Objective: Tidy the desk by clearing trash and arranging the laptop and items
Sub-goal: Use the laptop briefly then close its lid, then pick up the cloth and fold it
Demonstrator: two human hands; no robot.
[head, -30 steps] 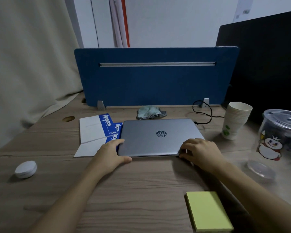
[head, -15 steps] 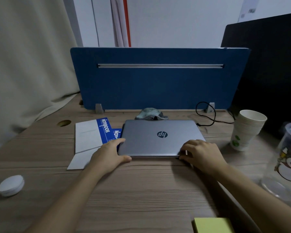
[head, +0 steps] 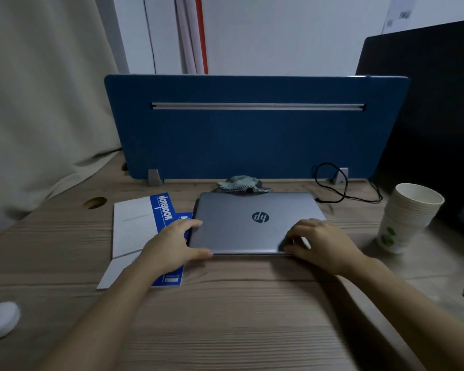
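Laptop [head: 255, 223] sits farther back now, both hands gripping its corners.

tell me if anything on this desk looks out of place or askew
Yes. A crumpled cloth lies bunched against the closed laptop at its far edge. The blue-and-white notebooks left of it lie fanned and skewed, one partly under the left hand. A black cable loops loose by the divider.

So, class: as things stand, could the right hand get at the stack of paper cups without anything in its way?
Probably yes. The right hand rests on the laptop's near right corner, and the paper cups stand further right with only bare desk between them.
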